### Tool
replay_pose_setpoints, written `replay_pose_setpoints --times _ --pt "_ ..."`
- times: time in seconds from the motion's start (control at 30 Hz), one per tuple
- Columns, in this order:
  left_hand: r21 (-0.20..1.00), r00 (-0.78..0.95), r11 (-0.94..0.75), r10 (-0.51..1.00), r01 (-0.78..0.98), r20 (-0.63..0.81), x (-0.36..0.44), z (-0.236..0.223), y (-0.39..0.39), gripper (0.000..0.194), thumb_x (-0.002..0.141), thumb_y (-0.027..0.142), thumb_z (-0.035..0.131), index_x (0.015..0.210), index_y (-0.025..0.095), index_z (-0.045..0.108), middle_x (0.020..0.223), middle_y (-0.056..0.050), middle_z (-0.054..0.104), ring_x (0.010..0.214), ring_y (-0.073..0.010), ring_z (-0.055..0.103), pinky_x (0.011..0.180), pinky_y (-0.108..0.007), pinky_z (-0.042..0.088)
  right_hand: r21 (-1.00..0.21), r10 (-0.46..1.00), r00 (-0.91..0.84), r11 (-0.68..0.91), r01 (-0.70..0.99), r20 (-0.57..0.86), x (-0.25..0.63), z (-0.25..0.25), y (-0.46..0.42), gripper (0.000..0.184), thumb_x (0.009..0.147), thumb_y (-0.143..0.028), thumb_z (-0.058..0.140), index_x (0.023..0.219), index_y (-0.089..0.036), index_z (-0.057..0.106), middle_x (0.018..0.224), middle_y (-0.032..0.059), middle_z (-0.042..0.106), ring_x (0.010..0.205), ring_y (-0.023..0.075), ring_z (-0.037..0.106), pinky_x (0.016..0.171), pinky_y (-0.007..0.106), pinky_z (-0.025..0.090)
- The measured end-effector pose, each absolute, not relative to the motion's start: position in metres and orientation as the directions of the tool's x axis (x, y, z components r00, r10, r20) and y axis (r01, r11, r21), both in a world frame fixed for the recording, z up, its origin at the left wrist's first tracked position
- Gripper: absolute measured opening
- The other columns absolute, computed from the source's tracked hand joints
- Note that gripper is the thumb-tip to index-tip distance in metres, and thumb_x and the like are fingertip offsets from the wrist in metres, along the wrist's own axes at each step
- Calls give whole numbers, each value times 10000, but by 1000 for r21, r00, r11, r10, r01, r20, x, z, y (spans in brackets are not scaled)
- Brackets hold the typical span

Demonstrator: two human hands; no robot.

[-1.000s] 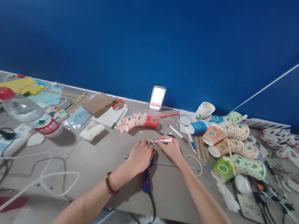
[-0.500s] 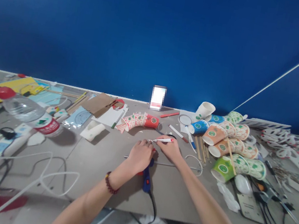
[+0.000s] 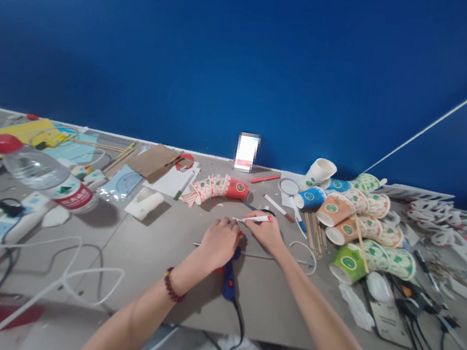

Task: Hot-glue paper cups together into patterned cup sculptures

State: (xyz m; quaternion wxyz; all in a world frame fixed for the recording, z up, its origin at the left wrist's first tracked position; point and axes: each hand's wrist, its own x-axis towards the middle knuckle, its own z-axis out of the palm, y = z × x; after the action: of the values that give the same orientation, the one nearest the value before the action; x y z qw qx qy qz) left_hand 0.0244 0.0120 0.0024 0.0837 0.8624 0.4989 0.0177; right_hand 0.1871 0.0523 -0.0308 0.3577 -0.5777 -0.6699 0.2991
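My right hand (image 3: 266, 231) is closed around a white marker pen with a red end (image 3: 258, 218), its tip pointing left. Close by on the left, my left hand (image 3: 219, 242) has its fingers curled together near that tip. A tiny pale bit shows at the tip, but what the left fingers hold is hidden. Partly under the left hand lies a blue hot glue gun (image 3: 229, 284) with red parts. A thin metal rod (image 3: 258, 256) runs across the table beneath my hands. Beyond them rests a fish shape made of red patterned paper cups (image 3: 217, 189).
Several joined paper cups (image 3: 350, 264) in green, orange and blue lie to the right, with wooden sticks (image 3: 313, 232) beside them. On the left are a water bottle (image 3: 45, 175), a power strip (image 3: 7, 228) and cables. A phone with a blurred screen (image 3: 246, 152) leans at the wall.
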Motion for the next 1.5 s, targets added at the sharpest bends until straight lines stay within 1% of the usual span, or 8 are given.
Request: replay_pose_setpoints --times 0.27,0.47,0.63,0.83,1.03,1.2,1.37,1.5 --pt "156 509 -496 859 854 -50 23 2 12 331 1007 246 338 1089 94 621 1129 -158 672 1103 -280 574 885 -395 439 -829 975 -73 219 514 212 184 -29 52 169 773 -298 539 783 -203 679 772 34 730 724 189 652 709 300 499" --pt "168 500 -485 864 858 -57 22 5 12 352 1006 247 328 1123 78 614 1121 -173 673 1093 -290 581 886 -412 449 -830 968 -102 249 499 230 180 -30 51 154 780 -314 550 784 -206 659 760 31 714 704 180 642 690 287 497" --pt "167 505 -491 861 855 -53 22 6 12 361 1007 247 319 1124 78 615 1133 -172 669 1100 -294 580 894 -415 455 -824 965 -88 258 504 249 179 -28 50 147 785 -317 542 771 -212 644 780 38 715 737 186 645 728 300 500" --pt "169 502 -487 863 857 -60 22 5 12 350 1004 247 327 1130 83 608 1153 -175 666 1098 -291 580 891 -404 445 -815 974 -79 223 535 214 179 -28 49 141 773 -293 550 767 -208 662 746 30 721 702 184 650 689 288 499" --pt "179 500 -482 863 858 -73 20 6 12 352 1004 245 324 1167 79 588 1165 -180 661 1105 -289 581 897 -396 435 -796 982 -75 187 576 176 180 -30 51 154 745 -293 563 734 -200 685 720 28 729 682 186 647 689 291 490" --pt "173 496 -478 864 861 -85 20 7 13 364 1006 251 320 1190 71 577 1149 -183 664 1109 -285 581 894 -393 443 -790 982 -76 184 585 173 179 -30 51 174 742 -294 551 737 -198 695 728 28 731 692 187 648 708 295 491" --pt "189 508 -488 859 852 -72 20 6 14 367 1007 251 316 1181 62 578 1142 -184 665 1101 -289 577 900 -408 447 -792 983 -71 177 584 167 180 -31 51 168 735 -284 559 742 -198 704 730 29 735 691 191 658 691 291 496" --pt "197 506 -485 859 852 -71 20 7 14 369 1005 246 316 1192 63 576 1146 -193 665 1100 -295 578 898 -419 451 -797 983 -83 184 575 166 180 -31 50 151 737 -288 572 703 -207 694 714 20 732 693 188 658 693 286 492"
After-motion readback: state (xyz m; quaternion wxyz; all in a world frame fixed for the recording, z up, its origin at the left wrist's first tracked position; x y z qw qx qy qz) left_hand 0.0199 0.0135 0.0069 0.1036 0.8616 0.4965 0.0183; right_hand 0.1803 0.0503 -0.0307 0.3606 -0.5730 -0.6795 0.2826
